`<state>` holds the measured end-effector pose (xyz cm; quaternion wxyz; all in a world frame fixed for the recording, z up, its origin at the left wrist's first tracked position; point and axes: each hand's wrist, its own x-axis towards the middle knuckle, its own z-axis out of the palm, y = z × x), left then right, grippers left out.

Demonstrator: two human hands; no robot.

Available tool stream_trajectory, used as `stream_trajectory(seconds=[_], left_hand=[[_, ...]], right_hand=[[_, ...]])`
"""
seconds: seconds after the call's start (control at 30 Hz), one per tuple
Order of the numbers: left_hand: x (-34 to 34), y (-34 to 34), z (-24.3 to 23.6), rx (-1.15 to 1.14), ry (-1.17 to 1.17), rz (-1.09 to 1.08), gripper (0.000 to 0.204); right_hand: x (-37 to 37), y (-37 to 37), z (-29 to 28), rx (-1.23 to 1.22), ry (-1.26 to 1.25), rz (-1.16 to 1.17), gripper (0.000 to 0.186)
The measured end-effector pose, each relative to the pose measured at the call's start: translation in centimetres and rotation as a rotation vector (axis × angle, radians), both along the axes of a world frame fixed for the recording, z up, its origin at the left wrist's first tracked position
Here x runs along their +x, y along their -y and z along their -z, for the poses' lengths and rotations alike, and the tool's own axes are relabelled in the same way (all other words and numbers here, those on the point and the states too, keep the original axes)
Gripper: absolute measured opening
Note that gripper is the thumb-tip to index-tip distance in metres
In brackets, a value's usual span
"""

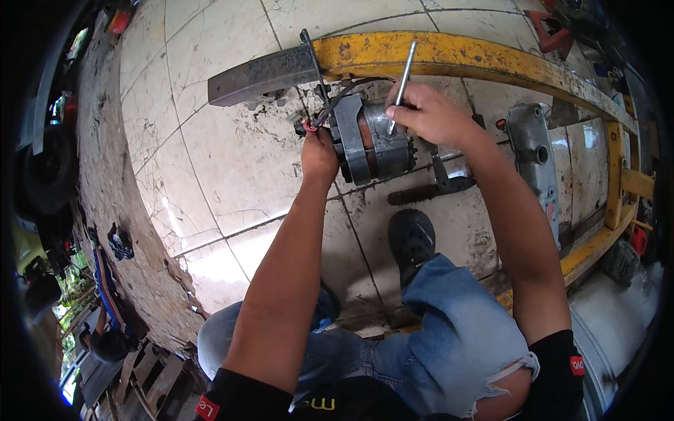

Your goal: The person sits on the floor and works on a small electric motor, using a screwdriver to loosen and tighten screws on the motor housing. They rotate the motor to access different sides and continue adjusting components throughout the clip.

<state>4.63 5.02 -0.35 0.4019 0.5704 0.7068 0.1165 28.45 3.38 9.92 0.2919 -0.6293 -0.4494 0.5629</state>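
Note:
A grey, round-bodied electric motor (381, 140) with a copper-coloured band showing lies on the tiled floor in front of me. My left hand (320, 156) grips its left end, beside reddish wires (309, 126) and a small connector; the fingertips are partly hidden there. A black cable (349, 87) arches over the motor's top. My right hand (430, 112) is closed around a slim silver metal rod (405, 78), tilted over the motor's right side, its lower tip close to the casing.
Behind the motor runs a yellow metal beam (421, 53) with a dark grey end, part of a frame reaching right. Dark hand tools (439, 186) lie near my shoe (412, 242). A grey metal engine cover (532, 151) sits at the right. Rough concrete (119, 182) borders the tiles on the left.

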Motion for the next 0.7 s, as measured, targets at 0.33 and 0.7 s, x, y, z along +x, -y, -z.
stream_trajectory(seconds=[0.33, 0.7], left_hand=[[-0.1, -0.1, -0.1, -0.016, 0.01, 0.015, 0.039], [0.2, 0.1, 0.8, 0.002, 0.026, 0.022, 0.04]], right_hand=[[-0.5, 1.1, 0.4, 0.05, 0.034, -0.085, 0.013], [-0.5, 2.9, 1.9, 0.169, 0.002, 0.077, 0.015]])
